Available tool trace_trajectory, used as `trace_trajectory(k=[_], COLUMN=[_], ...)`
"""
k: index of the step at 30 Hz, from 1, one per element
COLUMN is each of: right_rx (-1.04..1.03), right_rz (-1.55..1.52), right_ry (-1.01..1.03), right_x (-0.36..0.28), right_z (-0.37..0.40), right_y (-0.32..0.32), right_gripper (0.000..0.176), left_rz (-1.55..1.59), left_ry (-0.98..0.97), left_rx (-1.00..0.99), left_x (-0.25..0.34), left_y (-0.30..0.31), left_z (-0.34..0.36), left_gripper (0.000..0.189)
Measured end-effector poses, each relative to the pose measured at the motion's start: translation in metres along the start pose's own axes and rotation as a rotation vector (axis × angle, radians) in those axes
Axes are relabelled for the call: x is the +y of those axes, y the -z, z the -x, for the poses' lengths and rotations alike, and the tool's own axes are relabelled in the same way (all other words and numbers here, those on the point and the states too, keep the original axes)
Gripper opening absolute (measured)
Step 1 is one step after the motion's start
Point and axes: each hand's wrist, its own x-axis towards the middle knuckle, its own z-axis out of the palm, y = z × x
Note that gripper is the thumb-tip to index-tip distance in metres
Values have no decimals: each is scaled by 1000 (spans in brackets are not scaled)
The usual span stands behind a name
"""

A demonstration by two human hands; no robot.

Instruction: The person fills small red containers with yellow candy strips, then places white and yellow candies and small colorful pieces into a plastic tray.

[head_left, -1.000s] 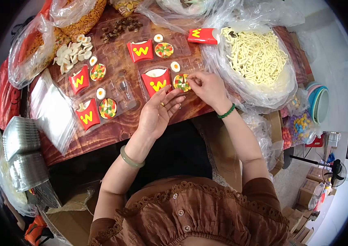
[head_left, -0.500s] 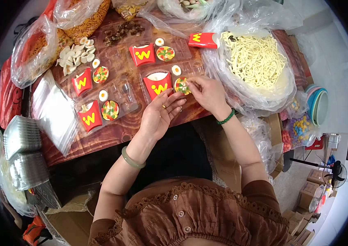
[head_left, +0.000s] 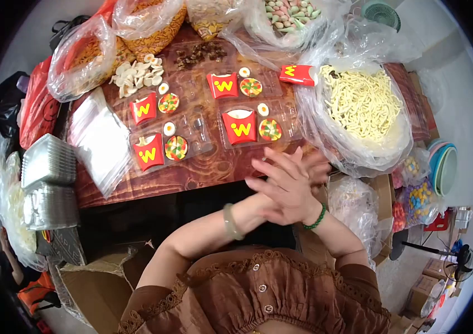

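My right hand (head_left: pixel 286 186), with a green bead bracelet, lies across my left hand (head_left: pixel 320 168) just off the table's front edge. The right fingers are spread and hold nothing. Behind it the left hand is partly hidden and blurred, its visible fingers stretched out. Nearest to them is a clear plastic tray (head_left: pixel 287 115) holding a red fries box (head_left: pixel 239 127), a small fried egg (head_left: pixel 262 109) and a round pizza piece (head_left: pixel 270 129). Similar filled trays stand behind and to the left. Another red fries box (head_left: pixel 297 74) lies beside the bag of pale yellow strips (head_left: pixel 363 103).
White mushroom-like slices (head_left: pixel 136 78) and dark brown pieces (head_left: pixel 200 54) lie at the back. Flat plastic bags (head_left: pixel 97 139) and stacked clear trays (head_left: pixel 50 161) are at left. A bag of pastel pieces (head_left: pixel 292 14) stands at the back, colored basins (head_left: pixel 443 167) at right.
Both hands have drawn back from the nearest tray's pizza piece to the table's front edge and come together, the right over the left. The view has shifted, so the table appears farther right.
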Motion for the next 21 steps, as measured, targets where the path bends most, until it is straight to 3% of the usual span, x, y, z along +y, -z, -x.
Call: trace_trajectory(k=[1, 2, 4, 5, 6, 8, 9, 10, 11, 12, 13, 15, 19, 21], right_rx=[-28, 34, 145, 55, 62, 393, 397, 417, 415, 529, 634, 735, 606, 619], right_rz=[-5, 59, 121, 118, 115, -940, -942, -1422, -1892, -1784, -1673, -1192, -638, -594], right_ry=[21, -38, -299, -466, -456, -912, -912, -814, -665, -589, -507, -510, -410, -354], right_x=[7, 17, 39, 48, 51, 40, 34, 7, -8, -7, -4, 12, 53, 67], right_z=[16, 39, 77, 97, 115, 126, 133, 101, 80, 74, 67, 64, 70, 65], right_y=[6, 6, 16, 24, 15, 1, 0, 13, 22, 25, 27, 25, -13, -34], right_gripper=[58, 62, 66, 74, 74, 80, 80, 82, 85, 85, 85, 83, 63, 54], left_rz=[-20, -265, -386, -439, -491, -869, -1033, -1194, -1226, -1253, -1301, -1421, -1821, -2012], left_ry=[-93, -1, 1715, 1701, 1682, 1284, 1000, 775, 668, 548, 642, 620, 154, -71], left_rx=[-56, -29, 213, 100, -18, -687, -983, -1242, -1425, -1605, -1551, -1466, -1135, -1001], left_x=[-11, -19, 53, 56, 58, 57, 55, 52, 60, 69, 78, 97, 122, 133], left_y=[-9, -11, -36, -47, -57, -62, -57, -46, -26, -13, -21, -14, -35, -21], left_z=[8, 22, -44, -44, -43, -37, -27, -22, -16, -16, -27, -64, -198, -273], left_gripper=[71, 66, 67, 66, 64, 61, 60, 60, 59, 58, 60, 63, 49, 40])
